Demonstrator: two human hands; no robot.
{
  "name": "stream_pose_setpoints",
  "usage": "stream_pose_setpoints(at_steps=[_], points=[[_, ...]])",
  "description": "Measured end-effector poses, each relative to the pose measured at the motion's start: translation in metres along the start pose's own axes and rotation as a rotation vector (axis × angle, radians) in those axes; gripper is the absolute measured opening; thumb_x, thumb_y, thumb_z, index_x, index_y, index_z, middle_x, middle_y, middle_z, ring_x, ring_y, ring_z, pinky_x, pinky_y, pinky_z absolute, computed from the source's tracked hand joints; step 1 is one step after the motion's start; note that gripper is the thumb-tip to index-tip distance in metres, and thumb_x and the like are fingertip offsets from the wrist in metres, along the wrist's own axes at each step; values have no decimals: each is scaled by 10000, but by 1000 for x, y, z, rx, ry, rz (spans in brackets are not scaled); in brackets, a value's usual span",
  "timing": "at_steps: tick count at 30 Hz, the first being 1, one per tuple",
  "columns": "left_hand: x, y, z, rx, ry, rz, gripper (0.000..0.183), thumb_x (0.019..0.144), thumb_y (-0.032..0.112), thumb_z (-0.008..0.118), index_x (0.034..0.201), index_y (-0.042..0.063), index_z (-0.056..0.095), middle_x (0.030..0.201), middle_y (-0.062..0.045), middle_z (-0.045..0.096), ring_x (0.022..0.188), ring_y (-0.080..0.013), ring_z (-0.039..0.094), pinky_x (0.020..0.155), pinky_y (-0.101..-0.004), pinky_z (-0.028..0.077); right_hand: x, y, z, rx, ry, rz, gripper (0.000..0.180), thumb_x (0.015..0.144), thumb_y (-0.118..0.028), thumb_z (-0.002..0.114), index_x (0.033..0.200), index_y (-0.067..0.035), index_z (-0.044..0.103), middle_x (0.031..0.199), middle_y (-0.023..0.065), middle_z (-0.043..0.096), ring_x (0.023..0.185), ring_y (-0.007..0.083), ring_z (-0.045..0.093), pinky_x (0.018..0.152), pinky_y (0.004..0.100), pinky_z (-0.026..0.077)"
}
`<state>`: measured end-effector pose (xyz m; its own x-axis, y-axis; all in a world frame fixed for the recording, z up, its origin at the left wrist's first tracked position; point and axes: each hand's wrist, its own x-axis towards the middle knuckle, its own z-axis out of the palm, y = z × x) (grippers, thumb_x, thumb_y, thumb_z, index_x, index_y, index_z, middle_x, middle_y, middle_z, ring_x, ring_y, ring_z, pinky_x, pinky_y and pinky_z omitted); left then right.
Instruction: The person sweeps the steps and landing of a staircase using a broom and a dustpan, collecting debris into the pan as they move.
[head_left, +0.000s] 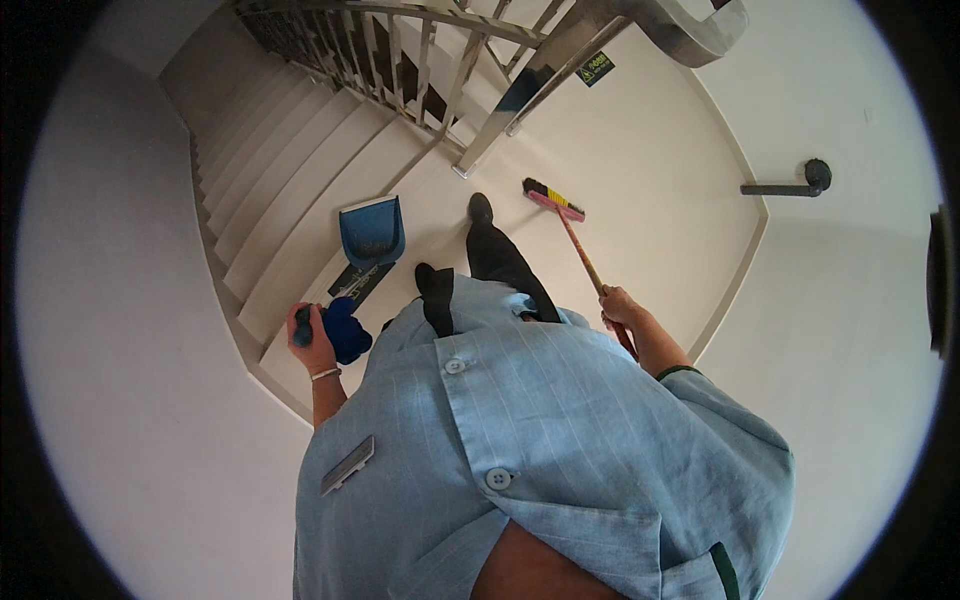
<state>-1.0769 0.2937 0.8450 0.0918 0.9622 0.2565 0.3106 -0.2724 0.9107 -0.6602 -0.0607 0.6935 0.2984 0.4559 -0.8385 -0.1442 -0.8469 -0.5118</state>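
Observation:
My left hand (313, 339) is closed around the dark grip of a long-handled dustpan, with a dark blue cloth (346, 331) hanging beside it. The blue dustpan (373, 229) is at the edge of the landing by the top stair, and some dark debris shows inside its pan. In my right hand (621, 306) is the reddish handle of a broom. The broom head (553, 201), pink with black and yellow bristles, rests on the floor ahead of my right foot, bristles turned away from me.
Stairs (300, 165) run along the left, beside a metal railing (420, 60) with a broad post (540, 82). A dark pipe (784, 190) juts from the right wall. Warning stickers lie on the floor, one near the post (595, 69), another under the dustpan handle.

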Motion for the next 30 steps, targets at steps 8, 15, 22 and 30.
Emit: stream_pose_setpoints(at_steps=[8, 15, 22, 30], points=[[77, -52, 0, 8, -79, -148, 141, 850, 6, 643, 983, 34, 608, 931, -68, 614, 844, -178, 630, 770, -299, 519, 29, -24, 1, -135, 80, 11, 141, 963, -119, 417, 1022, -4, 473, 559, 59, 466, 399, 173, 476, 356, 336, 407], [155, -71, -18, 27, -70, -172, 139, 843, 15, 658, 972, 31, 608, 912, -65, 613, 829, -164, 611, 766, -291, 506, 25, -149, 32, -209, 51, 122, 209, 974, -152, 422, 1122, -19, 485, 566, 43, 468, 403, 157, 469, 357, 321, 389], [170, -86, -35, 55, -162, -160, 134, 858, 36, 655, 987, 29, 623, 943, -66, 625, 848, -167, 624, 769, -303, 511, 0, -188, 47, 477, 214, 263, 299, 990, -199, 413, 1274, -109, 431, 593, 24, 436, 400, 110, 393, 351, 253, 339], [195, -81, -9, 182, -521, 20, 227, 829, 36, 670, 1044, 66, 603, 904, -64, 632, 848, -162, 603, 793, -286, 480, -2, -198, 70, 727, -81, 157, 152, 981, -200, 454, 1090, -102, 414, 589, 5, 405, 428, 117, 408, 360, 265, 346]])
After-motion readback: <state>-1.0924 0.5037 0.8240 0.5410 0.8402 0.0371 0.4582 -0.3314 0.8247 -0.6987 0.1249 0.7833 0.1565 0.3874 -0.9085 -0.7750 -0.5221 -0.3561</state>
